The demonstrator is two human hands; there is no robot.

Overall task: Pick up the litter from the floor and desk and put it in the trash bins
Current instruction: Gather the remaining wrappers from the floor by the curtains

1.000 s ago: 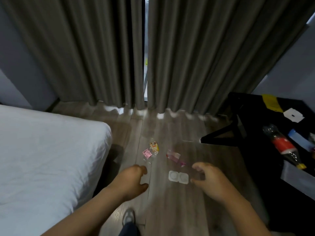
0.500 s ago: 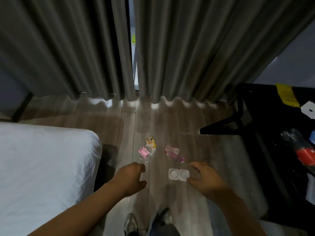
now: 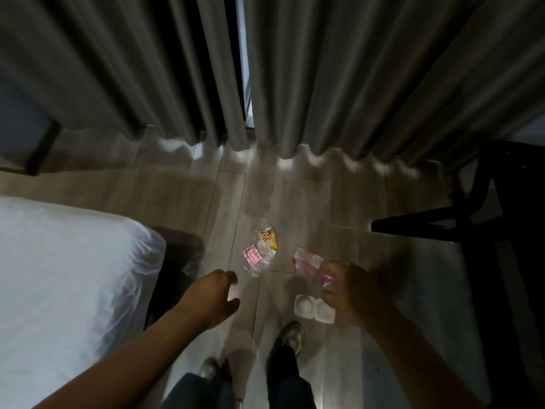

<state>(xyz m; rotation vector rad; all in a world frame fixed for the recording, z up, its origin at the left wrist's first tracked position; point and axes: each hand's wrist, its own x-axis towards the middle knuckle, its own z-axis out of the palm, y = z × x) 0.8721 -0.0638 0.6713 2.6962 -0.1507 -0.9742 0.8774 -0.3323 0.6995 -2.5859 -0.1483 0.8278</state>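
White plastic, moulded as a twin-well tray [image 3: 314, 309], lies flat on the wooden floor [image 3: 295, 187] just beyond the person's shoes and is the nearest piece of litter. Its long axis runs left to right, the right end set slightly nearer, and both round wells face upward. Farther off lies a pink-and-white wrapper [image 3: 306, 259], slanting from far left to near right, with a small magenta scrap [image 3: 326, 279] at its near end. To the left, a yellow wrapper [image 3: 267, 238] pointing roughly near to far, a pink wrapper [image 3: 252, 255] and some clear film [image 3: 259, 268] touch in a loose cluster. The right hand [image 3: 351, 293] hovers at the tray's right end, thumb and fingers curved and apart, holding nothing (whether it touches the tray cannot be told through the blur). The left hand [image 3: 216, 296] hangs to the near left of the cluster, fingers loosely curled, likewise empty. Step in hand, as judged: the reach toward a floor pickup, with nothing lifted yet. The next move probably calls for lowering the right hand and pinching the tray across its short axis at the thin rim, since it lies flush with the boards. No trash bin is in view; a white bed [image 3: 73, 261] stands left, a black worktop frame [image 3: 427, 228] right, grey curtains [image 3: 324, 84] far.
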